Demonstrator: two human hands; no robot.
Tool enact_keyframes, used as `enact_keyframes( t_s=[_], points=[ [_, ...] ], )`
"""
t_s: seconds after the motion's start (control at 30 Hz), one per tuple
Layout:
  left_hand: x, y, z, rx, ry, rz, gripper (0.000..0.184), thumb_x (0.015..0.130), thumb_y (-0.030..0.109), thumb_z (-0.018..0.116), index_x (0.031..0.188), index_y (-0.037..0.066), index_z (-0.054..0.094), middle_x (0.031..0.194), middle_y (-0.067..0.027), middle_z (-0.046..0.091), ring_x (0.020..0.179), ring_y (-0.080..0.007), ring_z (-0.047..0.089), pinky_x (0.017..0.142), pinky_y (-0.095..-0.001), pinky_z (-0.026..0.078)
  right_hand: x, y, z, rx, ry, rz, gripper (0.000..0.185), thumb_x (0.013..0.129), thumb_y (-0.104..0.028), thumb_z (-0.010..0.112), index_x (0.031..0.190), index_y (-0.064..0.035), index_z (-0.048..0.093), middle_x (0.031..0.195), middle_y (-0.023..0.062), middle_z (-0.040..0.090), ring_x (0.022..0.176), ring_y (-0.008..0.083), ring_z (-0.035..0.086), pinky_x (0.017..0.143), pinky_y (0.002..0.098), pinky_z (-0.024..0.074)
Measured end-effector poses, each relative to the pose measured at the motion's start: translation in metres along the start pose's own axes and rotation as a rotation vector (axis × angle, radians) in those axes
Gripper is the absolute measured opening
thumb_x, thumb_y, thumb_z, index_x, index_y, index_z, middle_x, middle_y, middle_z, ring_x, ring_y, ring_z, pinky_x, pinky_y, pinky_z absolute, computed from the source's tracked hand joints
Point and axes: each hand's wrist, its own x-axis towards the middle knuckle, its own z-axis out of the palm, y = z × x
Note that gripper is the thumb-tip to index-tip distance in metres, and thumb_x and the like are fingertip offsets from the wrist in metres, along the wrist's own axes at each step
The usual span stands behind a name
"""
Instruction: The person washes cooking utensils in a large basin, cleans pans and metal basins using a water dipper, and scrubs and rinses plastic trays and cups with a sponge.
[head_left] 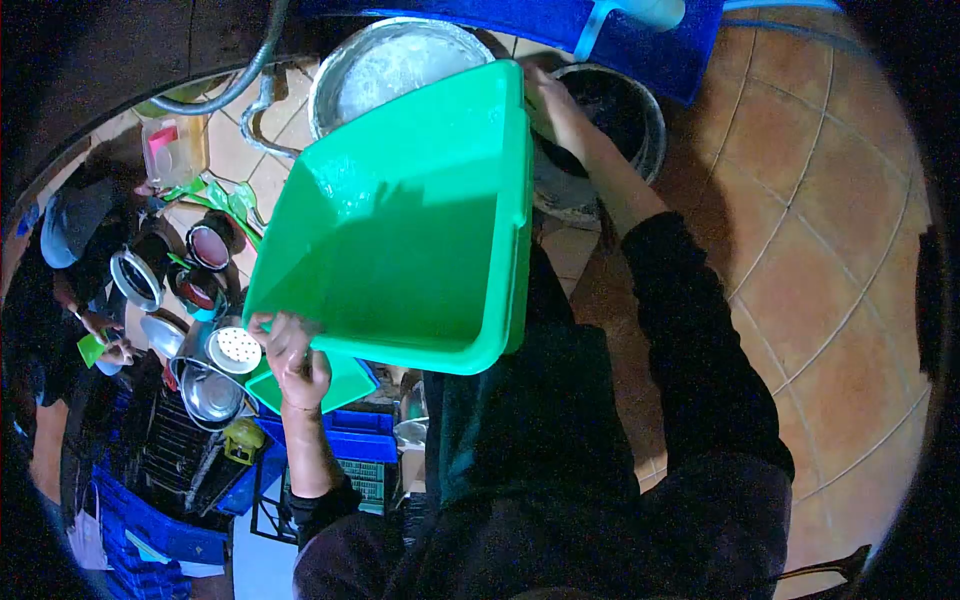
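Far side: round metal basin (400, 75) w/ whitish, wet-looking interior; grey hose (266, 60) to its L, blue bin (660, 50) up at R.
R side: dark-mouthed round pot (657, 130), just behind R hand grip (552, 108); terracotta tiled floor (830, 250) fills the rest.
L side: tight cluster – green utensils (240, 203), clear container (165, 155) w/ smth pink, perforated metal disc (237, 350), metal pot (212, 395).
Far L: another person's hands (113, 347) w/ small green item (91, 349), detail too dim.
Nr L wrist: green tray (345, 383), partly covered; blue crate (345, 440) below it.
In the way: tub wall hides basin's near edge; R forearm cuts across pot.
Green tub (420, 290): held up btwn both hands, in front of body, tilted; deep, rounded corners, thick rolled rim, glossy, wet-looking patch inside at L, hand-shaped shadow across base.
L hand grip (297, 358): clamped on tub's near-L rim corner, slightly blurred.
R hand grip: closed on far-R corner, fingertips mostly hidden.
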Motion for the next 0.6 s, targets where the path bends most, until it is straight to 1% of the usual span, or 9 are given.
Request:
enact_keyframes(
  t_s=[0.03,0.1,0.23,0.3,0.37,0.4,0.43,0.5,0.6],
  points=[
    [-0.004,-0.003,0.0,-0.009,-0.075,-0.034,0.018,0.066,0.008,0.052,0.082,0.001,0.058,0.088,-0.0139,0.06,0.09,-0.0332,0.054,0.089,-0.0473,0.028,-0.002,-0.002,-0.001,0.0,0.0,0.0,0.02,0.085,-0.015,0.051,0.102,-0.005,0.055,0.09,0.0086,0.056,0.09,0.0232,0.055,0.077,0.0328,0.0438],
    [-0.004,-0.008,0.008,0.01,-0.023,0.014,0.019,0.065,0.008,0.052,0.082,0.001,0.058,0.088,-0.0136,0.06,0.091,-0.0331,0.054,0.089,-0.0477,0.028,-0.006,-0.009,-0.009,-1.214,0.193,-0.813,0.029,0.087,-0.025,0.053,0.107,-0.0049,0.051,0.098,0.0077,0.054,0.091,0.0209,0.053,0.079,0.0342,0.0427],
    [-0.003,-0.007,0.013,0.073,-0.035,0.043,0.023,0.061,0.005,0.052,0.083,0.002,0.057,0.088,-0.0126,0.06,0.091,-0.0322,0.054,0.09,-0.0484,0.026,-0.006,-0.007,-0.025,-0.777,0.448,-0.651,0.019,0.084,-0.015,0.058,0.098,-0.0048,0.05,0.089,0.008,0.055,0.082,0.0143,0.054,0.074,0.0279,0.0438],
    [0.006,0.002,0.018,0.079,0.029,0.059,0.023,0.056,0.005,0.049,0.078,0.004,0.057,0.08,-0.009,0.058,0.082,-0.0266,0.054,0.088,-0.045,0.027,-0.002,-0.012,-0.037,-0.776,0.453,-0.726,0.02,0.083,-0.013,0.059,0.097,-0.0046,0.048,0.088,0.007,0.055,0.081,0.0135,0.055,0.072,0.0256,0.0439],
    [0.01,0.006,0.02,0.086,0.089,0.072,0.024,0.051,0.005,0.047,0.073,0.006,0.056,0.072,-0.0055,0.056,0.073,-0.0211,0.054,0.086,-0.0416,0.027,0.006,-0.019,-0.039,-0.559,0.232,-0.827,0.025,0.084,-0.016,0.059,0.101,-0.0048,0.046,0.088,0.0069,0.055,0.078,0.0147,0.055,0.069,0.0275,0.045],
    [0.009,0.006,0.02,0.108,0.094,0.101,0.026,0.05,0.003,0.047,0.073,0.007,0.057,0.071,-0.005,0.056,0.072,-0.0206,0.054,0.086,-0.0416,0.027,0.006,-0.02,-0.041,-0.324,0.067,-0.596,0.037,0.081,-0.02,0.062,0.107,-0.0021,0.043,0.093,0.0095,0.055,0.079,0.0166,0.056,0.068,0.0292,0.0457],
    [0.008,0.008,0.021,0.129,0.098,0.128,0.027,0.049,0.002,0.047,0.073,0.007,0.057,0.069,-0.0044,0.055,0.071,-0.02,0.054,0.086,-0.0417,0.027,0.002,-0.027,-0.033,-0.323,0.07,-0.59,0.037,0.081,-0.02,0.062,0.107,-0.0021,0.043,0.093,0.0095,0.055,0.079,0.0166,0.056,0.068,0.0292,0.0457],
    [0.01,0.015,0.018,0.143,0.05,0.117,0.027,0.048,0.001,0.047,0.073,0.008,0.058,0.069,-0.0035,0.055,0.071,-0.0193,0.054,0.086,-0.0418,0.027,-0.007,-0.048,-0.009,-0.398,-0.115,0.094,0.051,0.08,-0.021,0.063,0.117,0.0016,0.035,0.101,0.0143,0.053,0.081,0.0188,0.056,0.068,0.0312,0.0463],
    [0.011,0.02,0.019,0.183,0.014,0.131,0.027,0.048,0.001,0.05,0.072,0.01,0.058,0.069,-0.0015,0.054,0.069,-0.0177,0.053,0.087,-0.042,0.027,-0.012,-0.04,0.001,-0.448,-0.159,0.017,0.066,0.077,-0.015,0.065,0.126,0.0038,0.024,0.105,0.0197,0.052,0.082,0.0213,0.056,0.066,0.0329,0.0458]
  ],
)
